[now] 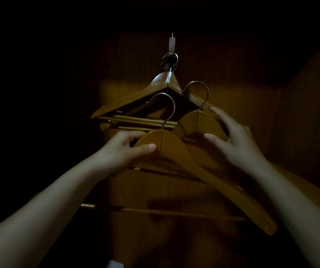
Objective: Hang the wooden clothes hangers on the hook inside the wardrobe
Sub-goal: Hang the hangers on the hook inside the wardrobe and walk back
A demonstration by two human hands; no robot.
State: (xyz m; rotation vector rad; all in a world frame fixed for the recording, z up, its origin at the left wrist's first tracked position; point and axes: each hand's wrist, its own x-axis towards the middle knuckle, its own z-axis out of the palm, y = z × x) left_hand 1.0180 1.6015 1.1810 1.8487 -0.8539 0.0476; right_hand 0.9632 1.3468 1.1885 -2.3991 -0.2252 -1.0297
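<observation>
Filling the dim view, the wardrobe's back panel [242, 89] carries a bunch of hung hangers [155, 84] near its top. Below them, the left hand [122, 151] grips the near hanger [184, 157] at its neck. The right hand [236, 140] pinches the far hanger [192, 122] between thumb and spread fingers. Both hangers are still off the small hook [171, 45].

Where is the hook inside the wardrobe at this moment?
In the head view the hook sits upper centre on the wardrobe wall, just above the hung hangers and higher than the left hand and right hand.
</observation>
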